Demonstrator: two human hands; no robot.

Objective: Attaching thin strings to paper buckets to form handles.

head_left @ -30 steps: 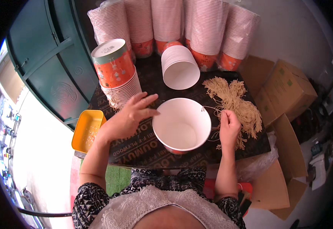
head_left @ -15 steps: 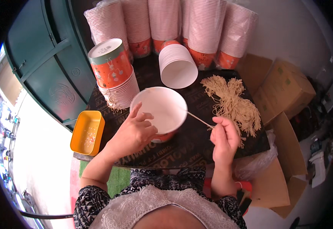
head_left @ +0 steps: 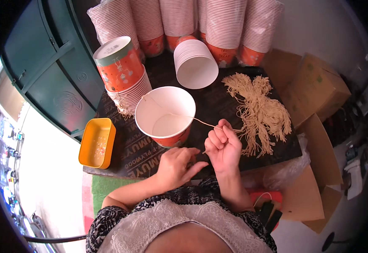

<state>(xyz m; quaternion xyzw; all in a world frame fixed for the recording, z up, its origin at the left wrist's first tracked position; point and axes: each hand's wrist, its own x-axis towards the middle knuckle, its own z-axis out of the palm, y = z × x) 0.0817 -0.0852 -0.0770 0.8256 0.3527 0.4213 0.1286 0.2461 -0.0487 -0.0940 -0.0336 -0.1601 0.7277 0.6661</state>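
Currently our right fingers [head_left: 216,135] are narrowed, thumb and forefinger pinched on one pale cord [head_left: 208,124], the others curled toward the palm. Our left fingers [head_left: 187,153] are parted, the thumb standing away from the rest, close beside the right ones; we see nothing gripped between them. A short pale end shows just under the right fingers, and we cannot tell whether the left ones touch it.

Just beyond our left fingers, one paper bucket [head_left: 165,122], white inside and orange outside, stands upright on the dark surface [head_left: 211,99]. The cord runs from the right fingers over its near rim and slants across its mouth.

To the right of our right fingers lies one bundle of cords [head_left: 260,110], its strands too tangled to count. Farther out, past the bucket, we see one nested stack on its side [head_left: 197,69], mouth toward us, and six wrapped stacks [head_left: 177,19], one partly hidden. Beyond the left fingers, to the left, are one upside-down stack [head_left: 121,76] with cords at its foot and, nearer, one yellow container [head_left: 109,147] with bits too small to count.
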